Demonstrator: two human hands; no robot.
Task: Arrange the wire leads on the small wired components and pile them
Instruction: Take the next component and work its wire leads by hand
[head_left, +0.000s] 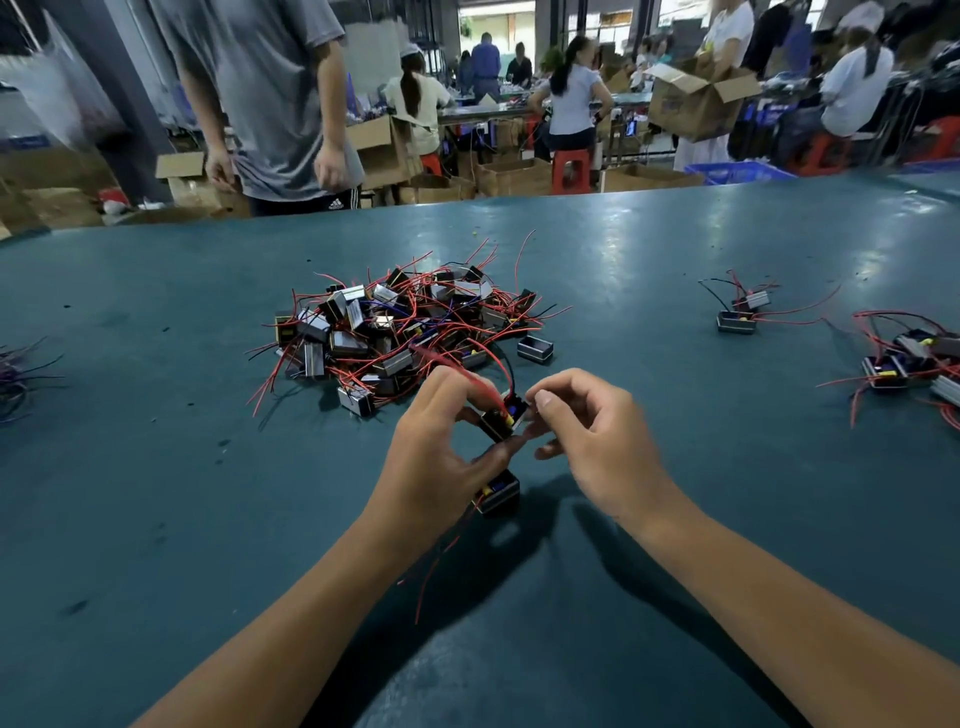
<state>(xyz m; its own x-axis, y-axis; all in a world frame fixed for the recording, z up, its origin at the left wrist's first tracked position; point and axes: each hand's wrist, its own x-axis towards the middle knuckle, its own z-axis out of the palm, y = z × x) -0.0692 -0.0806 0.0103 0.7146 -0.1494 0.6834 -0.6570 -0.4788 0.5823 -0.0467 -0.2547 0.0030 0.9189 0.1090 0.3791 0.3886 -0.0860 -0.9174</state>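
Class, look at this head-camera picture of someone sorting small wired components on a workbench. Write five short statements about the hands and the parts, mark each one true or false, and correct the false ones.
1. The left hand grips a small black component. True.
2. The big pile of components lies on a bare wooden table. False: it lies on the teal table.
3. A second component sits on the table beneath the hands. True.
4. The right hand rests flat on the table, away from the part. False: its fingers are curled at the held component.
5. Most wires in the pile are green. False: most are red.
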